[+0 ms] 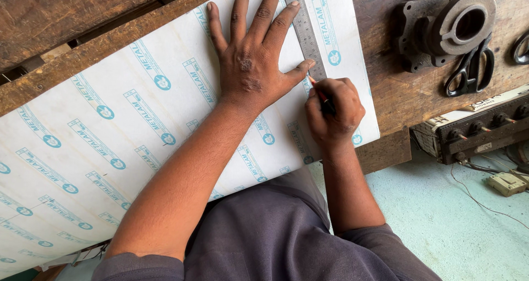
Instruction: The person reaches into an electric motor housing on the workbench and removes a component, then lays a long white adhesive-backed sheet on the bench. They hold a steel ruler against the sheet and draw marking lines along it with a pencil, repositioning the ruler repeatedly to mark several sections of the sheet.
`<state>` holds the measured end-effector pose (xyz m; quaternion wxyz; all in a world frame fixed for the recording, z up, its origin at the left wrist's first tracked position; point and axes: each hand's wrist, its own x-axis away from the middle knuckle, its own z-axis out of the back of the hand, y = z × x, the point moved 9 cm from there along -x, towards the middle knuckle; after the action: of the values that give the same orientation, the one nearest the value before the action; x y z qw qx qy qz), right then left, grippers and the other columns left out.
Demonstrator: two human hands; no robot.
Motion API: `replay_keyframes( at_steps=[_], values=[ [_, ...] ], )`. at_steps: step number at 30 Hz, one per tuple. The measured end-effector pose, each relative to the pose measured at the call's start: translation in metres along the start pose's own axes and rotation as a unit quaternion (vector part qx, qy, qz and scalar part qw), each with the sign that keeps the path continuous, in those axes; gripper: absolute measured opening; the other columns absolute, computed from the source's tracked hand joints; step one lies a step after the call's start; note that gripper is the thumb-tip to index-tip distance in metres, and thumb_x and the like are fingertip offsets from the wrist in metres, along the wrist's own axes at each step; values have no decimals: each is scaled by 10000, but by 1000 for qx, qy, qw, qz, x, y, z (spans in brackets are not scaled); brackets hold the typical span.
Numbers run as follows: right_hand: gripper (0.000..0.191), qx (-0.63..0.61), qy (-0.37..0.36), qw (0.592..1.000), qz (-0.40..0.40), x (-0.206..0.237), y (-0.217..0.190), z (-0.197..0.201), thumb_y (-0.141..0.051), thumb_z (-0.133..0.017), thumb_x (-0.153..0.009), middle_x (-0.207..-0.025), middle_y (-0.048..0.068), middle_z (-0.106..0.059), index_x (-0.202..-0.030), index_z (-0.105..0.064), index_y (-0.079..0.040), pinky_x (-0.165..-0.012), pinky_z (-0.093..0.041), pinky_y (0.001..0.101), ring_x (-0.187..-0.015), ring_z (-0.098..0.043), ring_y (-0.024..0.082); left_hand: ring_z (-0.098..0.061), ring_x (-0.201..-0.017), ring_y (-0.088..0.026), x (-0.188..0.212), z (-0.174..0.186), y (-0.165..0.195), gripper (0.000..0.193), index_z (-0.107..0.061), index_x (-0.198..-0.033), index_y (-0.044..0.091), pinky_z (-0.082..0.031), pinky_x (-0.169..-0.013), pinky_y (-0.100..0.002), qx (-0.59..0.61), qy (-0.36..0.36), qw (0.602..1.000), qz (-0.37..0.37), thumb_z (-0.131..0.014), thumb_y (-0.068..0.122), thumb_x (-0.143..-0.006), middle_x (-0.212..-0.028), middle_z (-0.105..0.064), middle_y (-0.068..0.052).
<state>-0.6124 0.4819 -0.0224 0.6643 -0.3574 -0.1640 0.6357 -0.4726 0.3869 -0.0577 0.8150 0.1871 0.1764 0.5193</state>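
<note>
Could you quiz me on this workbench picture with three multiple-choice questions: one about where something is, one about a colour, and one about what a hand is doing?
1. Where do the scissors lie?
A. On the white sheet
B. On the wooden bench, right of the sheet, beside a metal casting
C. On the floor

2. What colour is the repeated print on the white sheet?
A. Red
B. Green
C. Blue

3. What is the left hand doing?
A. Pressing flat, fingers spread, on the sheet and ruler
B. Gripping the scissors
C. Hanging off the bench

Answers:
1 B: the scissors rest on bare wood below the metal casting.
2 C: the white sheet bears blue marks.
3 A: the left hand lies flat against the steel ruler, while the right hand holds a pencil.
</note>
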Motion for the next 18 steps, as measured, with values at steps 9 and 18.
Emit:
replay_keyframes(
  at_steps=[9, 18],
  values=[
    [172, 14, -8, 999, 48, 0, -7, -4, 43, -691, -886, -877, 111, -668, -1027, -612, -18, -671, -552, 332, -792, -665, 209, -149, -1582, -353, 0, -1, 0, 769, -567, -1511, 212, 6, -1210, -778, -2, 6, 1000, -2, -865, 605, -921, -1691, -318, -33],
    [130, -125, 34, 989, -76, 6, 15, 7, 67, -678, -960, -901, 115, -669, -1059, -604, 23, -722, -543, 289, -779, -666, 163, -165, -1581, -356, 0, -2, 1, 752, -582, -1492, 219, 0, -1221, -764, 6, -1, 1000, 5, -863, 586, -898, -1689, -322, -26]
  ],
)
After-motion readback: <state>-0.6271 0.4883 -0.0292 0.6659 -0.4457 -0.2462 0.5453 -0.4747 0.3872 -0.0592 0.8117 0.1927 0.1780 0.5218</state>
